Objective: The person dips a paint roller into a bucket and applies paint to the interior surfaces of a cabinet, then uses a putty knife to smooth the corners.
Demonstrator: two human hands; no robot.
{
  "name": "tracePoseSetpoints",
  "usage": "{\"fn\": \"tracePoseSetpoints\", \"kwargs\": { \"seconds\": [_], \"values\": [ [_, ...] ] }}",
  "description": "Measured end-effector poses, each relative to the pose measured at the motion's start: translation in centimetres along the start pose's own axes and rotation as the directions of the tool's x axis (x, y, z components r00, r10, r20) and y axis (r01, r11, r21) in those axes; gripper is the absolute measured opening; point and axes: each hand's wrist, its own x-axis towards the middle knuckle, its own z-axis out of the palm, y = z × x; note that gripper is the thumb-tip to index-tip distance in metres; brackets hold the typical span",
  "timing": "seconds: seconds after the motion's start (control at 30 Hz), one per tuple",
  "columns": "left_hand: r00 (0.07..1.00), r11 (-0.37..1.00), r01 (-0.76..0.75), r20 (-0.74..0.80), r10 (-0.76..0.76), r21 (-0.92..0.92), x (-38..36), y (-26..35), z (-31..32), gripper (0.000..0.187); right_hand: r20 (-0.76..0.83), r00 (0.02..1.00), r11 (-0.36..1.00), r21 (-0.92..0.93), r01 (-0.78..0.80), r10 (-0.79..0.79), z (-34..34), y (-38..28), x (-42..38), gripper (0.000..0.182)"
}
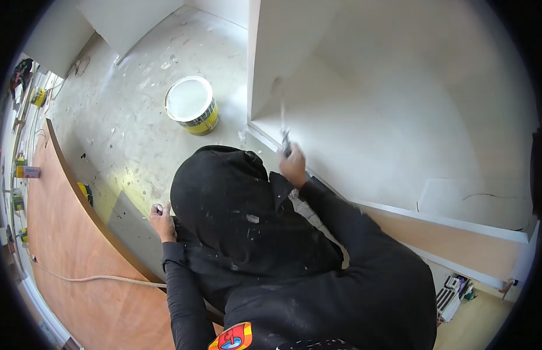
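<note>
Beside flat white panel (387,134), slim blurred tool (286,144).

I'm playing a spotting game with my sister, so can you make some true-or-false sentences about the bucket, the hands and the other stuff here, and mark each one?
1. A white-topped bucket stands upright on the floor. True.
2. The right hand is empty. False: it holds a tool.
3. The left hand touches the bucket. False: they are apart.
4. A cord runs across the brown board. True.
5. Both sleeves are bright red. False: they are black.
</note>
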Motion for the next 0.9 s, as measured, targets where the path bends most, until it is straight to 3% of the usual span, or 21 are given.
{"fn": "tracePoseSetpoints", "kwargs": {
  "seconds": [0.03, 0.07, 0.17, 0.23, 0.27, 0.3, 0.33, 0.4, 0.47, 0.53, 0.57, 0.6, 0.67, 0.77, 0.9],
  "values": [
    [1.000, 1.000, -0.001, 0.022, 0.002, -0.006, -0.3, 0.6, 0.0, 0.031, -0.010, 0.998, 0.998, 0.010, -0.059, 0.059, -0.4, 0.2, 3.0, 0.025],
    [0.999, 1.000, -0.003, 0.042, 0.004, -0.013, -0.5, 1.1, 0.1, 0.030, -0.043, 0.999, 0.996, -0.091, -0.026, 0.022, 0.7, 3.4, 7.2, 0.025],
    [0.999, 0.998, -0.038, 0.011, 0.037, 0.059, -0.7, 1.8, 0.1, 0.030, -0.180, 0.984, 0.999, -0.048, -0.006, -0.003, -0.4, 6.4, 18.2, 0.024],
    [0.997, 0.988, -0.080, 0.000, 0.081, 0.135, -1.1, 2.6, 0.3, 0.029, -0.158, 0.982, 0.995, 0.029, -0.100, 0.103, -1.2, 8.2, 24.3, 0.022],
    [0.992, 0.969, -0.122, -0.003, 0.126, 0.213, -1.3, 2.8, 0.2, 0.029, -0.079, 0.968, 0.960, 0.170, -0.223, 0.239, -2.7, 6.3, 24.7, 0.022],
    [0.993, 0.969, -0.117, -0.007, 0.122, 0.219, -1.2, 2.6, 0.1, 0.029, 0.018, 0.932, 0.888, 0.296, -0.352, 0.363, -4.1, 3.9, 24.8, 0.022],
    [0.995, 0.983, -0.101, -0.004, 0.103, 0.155, -0.9, 2.2, 0.1, 0.029, 0.024, 0.929, 0.885, 0.294, -0.360, 0.370, -3.9, 3.4, 24.1, 0.022],
    [0.996, 0.993, -0.085, 0.007, 0.085, 0.087, -0.7, 1.6, 0.2, 0.029, -0.022, 0.954, 0.928, 0.239, -0.284, 0.298, -3.1, 3.0, 22.7, 0.021],
    [0.999, 0.998, 0.051, 0.010, -0.052, 0.021, -0.7, 1.3, -0.1, 0.029, -0.189, 0.979, 0.996, 0.050, -0.073, 0.082, 0.0, 4.3, 19.7, 0.023],
    [0.999, 0.999, 0.035, 0.004, -0.035, -0.006, -0.5, 1.0, 0.0, 0.029, -0.406, 0.888, 0.973, -0.166, 0.163, -0.218, 1.9, 3.3, 12.8, 0.022],
    [1.000, 0.999, 0.017, 0.002, -0.017, -0.029, -0.4, 1.0, 0.0, 0.029, -0.163, 0.985, 0.996, -0.066, -0.060, 0.049, 2.3, 3.6, 10.4, 0.023],
    [1.000, 0.999, -0.007, -0.004, 0.008, 0.044, -0.6, 1.6, 0.1, 0.029, -0.077, 0.995, 0.990, -0.115, -0.076, 0.067, 0.4, -1.3, 5.7, 0.028],
    [1.000, 1.000, 0.028, 0.010, -0.028, -0.003, -0.4, 0.9, -0.2, 0.028, 0.017, 0.999, 0.998, -0.039, -0.045, 0.045, -1.0, -3.2, -1.4, 0.031],
    [0.998, 0.997, 0.062, 0.036, -0.060, -0.047, -0.3, 0.7, -0.3, 0.028, 0.293, 0.955, 0.968, 0.227, -0.107, 0.037, -2.6, 0.0, -7.4, 0.034],
    [0.999, 0.999, 0.004, 0.044, -0.002, -0.042, -0.6, 1.2, 0.1, 0.028, 0.325, 0.946, 0.997, 0.072, -0.018, -0.006, -5.2, -0.8, -9.3, 0.035]
  ]
}}
